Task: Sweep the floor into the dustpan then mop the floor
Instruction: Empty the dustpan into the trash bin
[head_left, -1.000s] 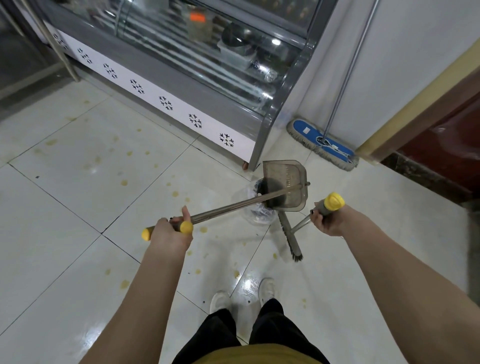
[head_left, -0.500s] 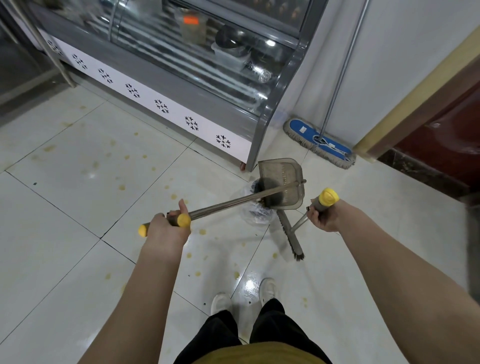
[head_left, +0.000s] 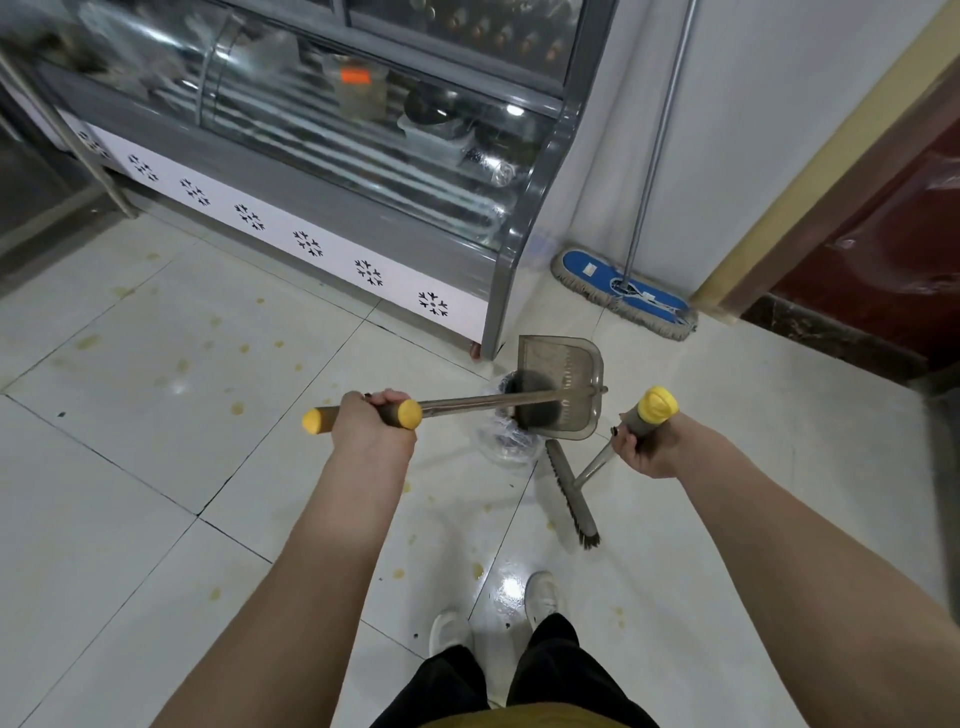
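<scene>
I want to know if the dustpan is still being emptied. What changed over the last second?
The left hand, gripping the dustpan by its handle, shifted up and right in view, so the handle lies flatter. Nothing was taken hold of or let go. The dustpan stays tipped over the bag-lined bin, the right hand keeps gripping the broom, and the mop leans by the wall.

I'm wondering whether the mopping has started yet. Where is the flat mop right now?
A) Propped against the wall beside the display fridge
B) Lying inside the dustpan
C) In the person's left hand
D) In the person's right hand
A: the flat mop stands at the wall, blue head on the floor, untouched. The left hand grips the dustpan by its handle and the right hand grips the broom.
</scene>
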